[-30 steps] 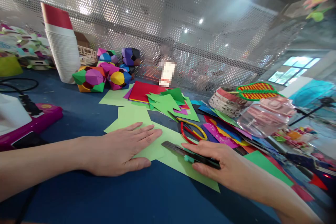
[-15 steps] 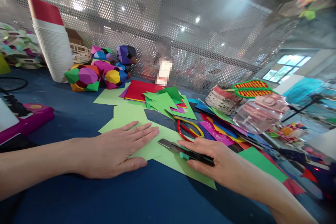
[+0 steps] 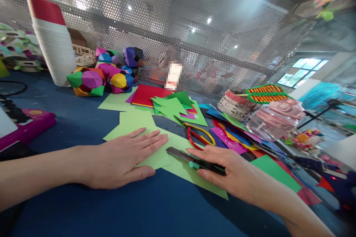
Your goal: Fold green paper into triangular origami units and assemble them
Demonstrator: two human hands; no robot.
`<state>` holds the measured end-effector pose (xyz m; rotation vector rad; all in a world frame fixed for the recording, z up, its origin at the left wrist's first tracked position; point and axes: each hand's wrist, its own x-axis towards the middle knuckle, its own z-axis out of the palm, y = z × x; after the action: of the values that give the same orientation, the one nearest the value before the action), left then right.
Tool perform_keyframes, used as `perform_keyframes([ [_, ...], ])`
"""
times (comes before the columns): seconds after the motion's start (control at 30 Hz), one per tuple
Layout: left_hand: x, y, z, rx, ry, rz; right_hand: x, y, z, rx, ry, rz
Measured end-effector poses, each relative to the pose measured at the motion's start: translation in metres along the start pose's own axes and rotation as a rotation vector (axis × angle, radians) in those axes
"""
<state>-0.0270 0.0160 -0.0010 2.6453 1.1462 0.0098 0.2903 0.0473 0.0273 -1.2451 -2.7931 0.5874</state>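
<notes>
My left hand lies flat on light green paper, fingers stretched out to the right and thumb apart. To its right, my right hand grips a black utility knife with a teal slider. The knife's tip points left, toward my left fingertips, over the pale green sheet. Scissors with red and yellow handles rest just beyond my right hand. Part of the knife's handle is hidden by my right fingers.
Cut green pieces lie over red paper farther back. Paper polyhedra and a stack of paper cups stand back left. At right are a pink bottle, coloured sheets and a dark blue device. A perforated screen rises behind.
Almost nothing differs. My right hand and the knife appear shifted very slightly left, as does most of the scene; my left hand stays flat on the paper.
</notes>
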Motion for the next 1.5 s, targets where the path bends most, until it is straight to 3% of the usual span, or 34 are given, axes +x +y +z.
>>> perform_keyframes([
  [0.27,0.002,0.002,-0.003,-0.014,-0.020,-0.012,-0.004,-0.003,-0.002,-0.026,-0.042,0.025],
  [0.53,0.002,-0.003,0.000,-0.011,0.020,0.069,-0.006,-0.008,-0.003,0.041,-0.051,-0.045],
  [0.8,0.006,-0.002,-0.007,-0.084,-0.024,0.026,-0.005,-0.008,-0.004,0.026,-0.087,-0.029],
  [1.5,0.010,-0.007,-0.004,-0.069,0.009,0.058,-0.009,-0.011,0.003,0.017,-0.057,-0.033],
])
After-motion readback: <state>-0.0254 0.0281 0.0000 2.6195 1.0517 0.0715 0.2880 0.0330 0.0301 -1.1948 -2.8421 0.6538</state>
